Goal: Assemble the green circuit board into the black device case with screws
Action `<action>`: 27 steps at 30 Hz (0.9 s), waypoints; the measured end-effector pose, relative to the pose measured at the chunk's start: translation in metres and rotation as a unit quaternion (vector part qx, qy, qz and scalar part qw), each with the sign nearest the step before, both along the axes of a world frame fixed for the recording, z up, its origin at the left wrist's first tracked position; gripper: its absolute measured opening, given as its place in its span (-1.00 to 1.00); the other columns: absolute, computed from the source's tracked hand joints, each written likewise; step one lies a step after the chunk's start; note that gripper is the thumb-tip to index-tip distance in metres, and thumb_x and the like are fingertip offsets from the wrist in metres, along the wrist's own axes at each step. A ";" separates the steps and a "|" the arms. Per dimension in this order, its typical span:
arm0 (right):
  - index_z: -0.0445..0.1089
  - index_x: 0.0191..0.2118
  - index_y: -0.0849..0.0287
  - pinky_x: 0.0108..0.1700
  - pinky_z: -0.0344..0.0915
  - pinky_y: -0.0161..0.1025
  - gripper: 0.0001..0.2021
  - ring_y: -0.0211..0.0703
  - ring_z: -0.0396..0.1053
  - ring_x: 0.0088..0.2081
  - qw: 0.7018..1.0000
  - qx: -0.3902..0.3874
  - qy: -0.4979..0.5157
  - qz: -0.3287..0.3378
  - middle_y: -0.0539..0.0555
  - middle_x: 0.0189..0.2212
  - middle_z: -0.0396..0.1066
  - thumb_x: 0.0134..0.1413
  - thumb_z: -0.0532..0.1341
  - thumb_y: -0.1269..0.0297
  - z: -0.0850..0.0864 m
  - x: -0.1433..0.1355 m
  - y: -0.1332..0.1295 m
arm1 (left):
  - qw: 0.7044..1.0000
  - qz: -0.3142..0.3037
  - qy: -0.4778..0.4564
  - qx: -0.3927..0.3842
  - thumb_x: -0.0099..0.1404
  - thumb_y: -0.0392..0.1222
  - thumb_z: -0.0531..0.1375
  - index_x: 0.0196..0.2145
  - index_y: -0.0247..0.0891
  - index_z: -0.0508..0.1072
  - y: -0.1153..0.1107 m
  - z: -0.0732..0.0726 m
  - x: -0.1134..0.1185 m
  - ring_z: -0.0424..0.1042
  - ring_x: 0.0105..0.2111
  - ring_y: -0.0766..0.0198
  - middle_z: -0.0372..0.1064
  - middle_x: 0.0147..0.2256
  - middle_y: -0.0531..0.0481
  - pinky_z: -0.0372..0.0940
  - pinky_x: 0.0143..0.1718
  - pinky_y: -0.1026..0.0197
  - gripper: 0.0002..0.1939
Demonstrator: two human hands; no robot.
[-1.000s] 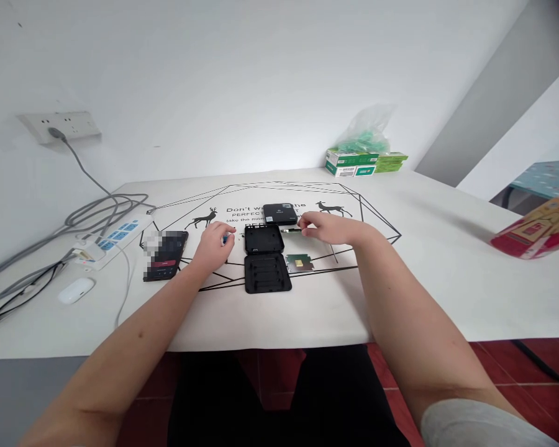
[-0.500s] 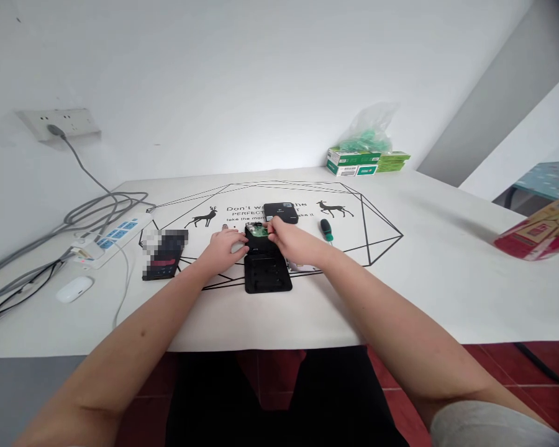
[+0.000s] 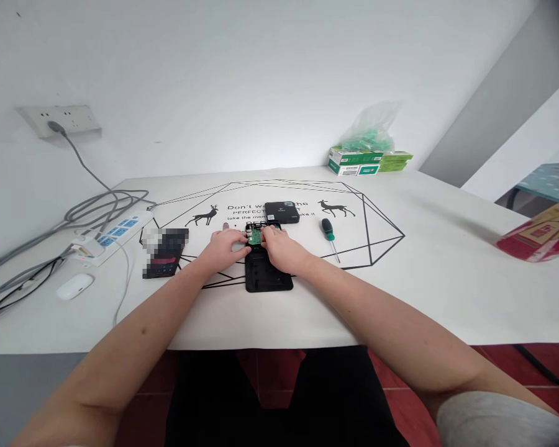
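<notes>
A green circuit board (image 3: 254,235) sits in the upper part of an opened black plastic case (image 3: 262,280). The case's lower part lies flat towards me, its inside facing up. My left hand (image 3: 224,249) steadies the left edge of the case, its fingertips and thumb against the side. From the right, my right hand (image 3: 282,249) reaches over the case with bent fingers on the circuit board, covering its right part. Whether a small part is pinched there, I cannot tell. Just beyond lies a black box-shaped device (image 3: 282,212). A green-and-black screwdriver (image 3: 328,231) rests to the right.
A phone (image 3: 168,251) lies left of my hands. Further left are a power strip (image 3: 114,236), cables and a white earbud case (image 3: 75,287). Green boxes (image 3: 356,158) under a plastic bag stand at the back; a red package (image 3: 540,233) is at the far right.
My right hand has moved left and lower over the circuit board, and more of the board's green surface shows. The screwdriver's shaft has come into sight. My left hand stays at the case.
</notes>
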State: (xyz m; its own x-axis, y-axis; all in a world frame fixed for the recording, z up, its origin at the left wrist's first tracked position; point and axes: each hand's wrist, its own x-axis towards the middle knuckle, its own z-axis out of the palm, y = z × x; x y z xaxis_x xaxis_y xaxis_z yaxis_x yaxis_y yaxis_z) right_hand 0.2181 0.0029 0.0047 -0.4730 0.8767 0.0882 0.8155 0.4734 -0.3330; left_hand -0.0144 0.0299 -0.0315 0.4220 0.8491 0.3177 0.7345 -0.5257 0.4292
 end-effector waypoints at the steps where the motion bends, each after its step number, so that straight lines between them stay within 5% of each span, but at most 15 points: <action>1: 0.30 0.00 0.21 0.27 0.26 0.06 -0.82 0.15 0.40 0.20 1.000 0.001 0.001 -0.002 0.39 0.12 0.49 0.49 -0.02 0.49 0.000 0.000 0.000 | 1.000 0.000 -0.002 -0.004 0.37 0.07 0.30 -0.13 -0.08 0.63 0.000 0.000 0.000 0.51 0.26 -0.08 0.65 0.10 -0.08 0.24 0.41 -0.22 -0.76; 6: 0.32 0.07 0.19 0.12 0.37 -0.02 -0.85 0.19 0.41 0.23 0.999 0.015 0.009 -0.043 0.36 0.22 0.42 0.49 0.14 0.30 0.005 0.005 0.000 | 1.000 0.007 -0.018 -0.019 0.39 0.09 0.30 -0.17 -0.09 0.61 -0.001 0.002 0.002 0.50 0.28 -0.10 0.65 0.10 -0.08 0.22 0.41 -0.24 -0.77; 11: 0.33 0.13 0.25 -0.08 0.38 -0.10 -0.54 0.26 0.55 0.08 0.987 -0.053 -0.035 -0.148 0.41 0.09 0.54 0.40 0.30 -0.04 0.021 0.013 0.001 | 0.998 0.015 -0.047 -0.039 0.43 0.06 0.25 -0.32 -0.11 0.50 -0.006 0.008 0.006 0.58 0.19 -0.05 0.66 0.08 -0.08 0.37 0.30 -0.16 -0.76; 18: 0.51 -0.13 0.20 -0.27 0.28 -0.20 -0.65 0.07 0.61 -0.17 0.983 -0.095 -0.041 -0.151 0.31 -0.14 0.65 0.32 0.38 -0.04 0.032 0.018 0.006 | 0.998 0.015 -0.047 -0.037 0.39 0.02 0.26 -0.29 -0.10 0.47 -0.007 0.009 0.008 0.59 0.14 -0.07 0.66 0.04 -0.07 0.40 0.26 -0.17 -0.82; 27: 0.56 -0.10 0.20 -0.32 0.23 -0.21 -0.70 0.03 0.57 -0.15 0.985 -0.092 -0.028 -0.144 0.27 -0.13 0.66 0.29 0.38 0.04 0.028 0.023 0.012 | 0.999 0.015 -0.042 -0.017 0.39 0.01 0.23 -0.15 -0.11 0.57 -0.006 0.009 0.009 0.62 0.02 -0.05 0.67 -0.03 -0.06 0.45 0.19 -0.11 -0.79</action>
